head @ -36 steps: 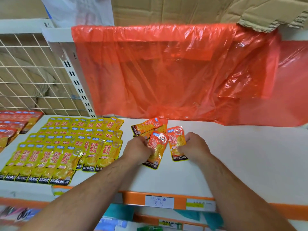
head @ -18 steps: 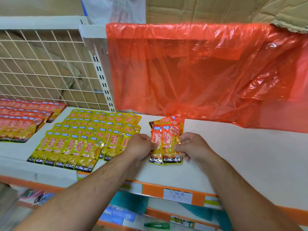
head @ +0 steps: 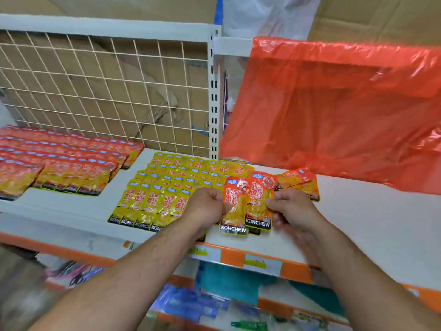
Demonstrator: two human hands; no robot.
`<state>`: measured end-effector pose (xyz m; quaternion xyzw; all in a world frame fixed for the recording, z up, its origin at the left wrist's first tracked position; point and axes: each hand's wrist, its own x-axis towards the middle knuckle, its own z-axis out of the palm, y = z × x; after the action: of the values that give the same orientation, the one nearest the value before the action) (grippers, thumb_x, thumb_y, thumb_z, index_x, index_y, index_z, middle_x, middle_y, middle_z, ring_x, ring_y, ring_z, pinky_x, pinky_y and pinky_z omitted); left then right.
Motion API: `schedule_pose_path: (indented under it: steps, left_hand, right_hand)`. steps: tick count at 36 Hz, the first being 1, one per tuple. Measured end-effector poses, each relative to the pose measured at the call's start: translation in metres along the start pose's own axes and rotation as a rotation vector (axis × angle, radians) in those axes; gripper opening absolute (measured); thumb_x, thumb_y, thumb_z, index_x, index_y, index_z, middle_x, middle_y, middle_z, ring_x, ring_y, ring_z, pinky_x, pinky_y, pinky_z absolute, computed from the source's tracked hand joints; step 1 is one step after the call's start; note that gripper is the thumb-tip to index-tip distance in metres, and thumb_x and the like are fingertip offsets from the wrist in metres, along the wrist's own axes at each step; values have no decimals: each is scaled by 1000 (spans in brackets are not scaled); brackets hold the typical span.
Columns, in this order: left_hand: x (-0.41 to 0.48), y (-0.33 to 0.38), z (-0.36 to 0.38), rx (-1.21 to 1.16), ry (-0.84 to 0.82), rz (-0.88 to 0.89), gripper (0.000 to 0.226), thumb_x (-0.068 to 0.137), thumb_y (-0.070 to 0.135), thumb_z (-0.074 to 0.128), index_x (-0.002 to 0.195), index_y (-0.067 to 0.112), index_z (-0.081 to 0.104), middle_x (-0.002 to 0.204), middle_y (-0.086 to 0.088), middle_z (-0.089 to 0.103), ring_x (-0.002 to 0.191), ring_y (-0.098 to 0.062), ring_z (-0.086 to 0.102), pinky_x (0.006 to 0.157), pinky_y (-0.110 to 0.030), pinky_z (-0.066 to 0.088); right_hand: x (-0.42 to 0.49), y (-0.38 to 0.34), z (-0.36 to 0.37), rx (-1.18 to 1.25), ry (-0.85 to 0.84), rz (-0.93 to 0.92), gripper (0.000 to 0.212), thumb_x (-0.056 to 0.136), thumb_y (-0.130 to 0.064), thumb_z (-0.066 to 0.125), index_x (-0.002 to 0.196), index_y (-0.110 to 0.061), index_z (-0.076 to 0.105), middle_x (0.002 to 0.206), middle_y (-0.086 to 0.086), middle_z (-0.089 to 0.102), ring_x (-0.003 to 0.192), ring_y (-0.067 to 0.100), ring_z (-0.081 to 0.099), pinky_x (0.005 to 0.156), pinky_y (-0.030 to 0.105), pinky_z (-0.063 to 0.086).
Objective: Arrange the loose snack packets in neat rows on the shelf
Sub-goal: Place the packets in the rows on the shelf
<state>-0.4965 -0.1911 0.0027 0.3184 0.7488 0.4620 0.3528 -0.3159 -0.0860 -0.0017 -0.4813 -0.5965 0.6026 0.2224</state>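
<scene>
While hands [head: 207,206] [head: 290,209] pinch packets [head: 259,198], shelf [head: 362,225] holds rows [head: 152,199].

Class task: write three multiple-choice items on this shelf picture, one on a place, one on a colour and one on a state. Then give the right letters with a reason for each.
1. Where do the rows of yellow packets lie from the orange packets in the hands?
A. To their left.
B. To their right.
C. On the shelf below.

2. What colour is the plastic sheet hanging at the back?
A. Blue.
B. Orange-red.
C. Green.

3. What are the left hand and the right hand doing?
A. Lying flat on the shelf.
B. Pointing at the wire grid.
C. Each gripping the orange packets.

Answers:
1 A, the yellow rows sit left of the held ones.
2 B, the sheet hangs orange-red over the right half.
3 C, both hands pinch the packets, one from each side.
</scene>
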Motion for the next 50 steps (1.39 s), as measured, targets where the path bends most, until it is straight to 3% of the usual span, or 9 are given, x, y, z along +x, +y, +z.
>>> schedule_pose_path:
  steps: [5, 11, 18, 23, 31, 40, 46, 50]
  left_hand:
    - [6, -17, -48, 7, -35, 1, 26, 80, 7, 77, 71, 12, 54, 66, -3, 52, 55, -12, 47, 53, -19, 41]
    - [15, -34, -96, -7, -28, -9, 37, 80, 10, 78, 59, 18, 48, 53, 5, 48, 51, -12, 44, 57, -23, 39]
    - [22, -48, -151, -51, 24, -42, 23, 81, 11, 76, 71, 13, 55, 73, 3, 54, 68, -16, 49, 64, -24, 39]
    - [24, -51, -185, -80, 84, -63, 23, 85, 10, 72, 74, 14, 53, 69, -3, 48, 62, -17, 41, 57, -27, 30]
    - [21, -62, -240, -113, 213, -133, 17, 89, 7, 66, 86, 12, 50, 73, -7, 41, 64, -18, 36, 64, -30, 29]
    - [17, -95, -302, -134, 313, -175, 36, 88, 3, 64, 68, 15, 37, 59, -2, 27, 56, -17, 27, 54, -29, 23]
    - [40, -118, -358, -108, 294, -188, 27, 89, 7, 67, 70, 10, 48, 60, -1, 40, 55, -16, 35, 57, -26, 29]
    - [59, -132, -404, -2, 245, -135, 22, 90, 9, 67, 76, 11, 49, 75, -7, 47, 64, -18, 41, 61, -30, 31]
  right_hand:
    - [-9, -6, 43, 6, 41, 1, 24, 91, -6, 66, 76, -12, 49, 49, 6, 47, 40, 15, 41, 41, 24, 37]
    - [-17, -21, 96, -10, 55, -7, 36, 90, -4, 68, 69, -16, 41, 49, 1, 45, 44, 17, 41, 42, 25, 37]
    - [-13, -43, 159, -27, -2, -24, 33, 89, -2, 68, 71, -15, 44, 47, 2, 44, 43, 18, 40, 41, 24, 36]
    - [2, -59, 196, -90, -79, -81, 33, 87, -2, 68, 69, -14, 45, 48, 7, 45, 42, 19, 40, 40, 23, 35]
    - [28, -84, 255, -149, -232, -145, 36, 86, -5, 70, 65, -16, 44, 47, 8, 46, 39, 19, 40, 42, 24, 34]
    - [37, -93, 328, -203, -348, -164, 25, 87, -5, 69, 71, -10, 51, 49, 9, 48, 36, 13, 43, 41, 21, 37]
    - [44, -100, 382, -187, -309, -156, 26, 88, -1, 67, 72, -9, 47, 56, 12, 44, 36, 14, 41, 38, 21, 34]
    - [51, -104, 424, -178, -256, -146, 24, 87, 1, 67, 75, -6, 48, 56, 12, 42, 36, 13, 41, 37, 22, 35]
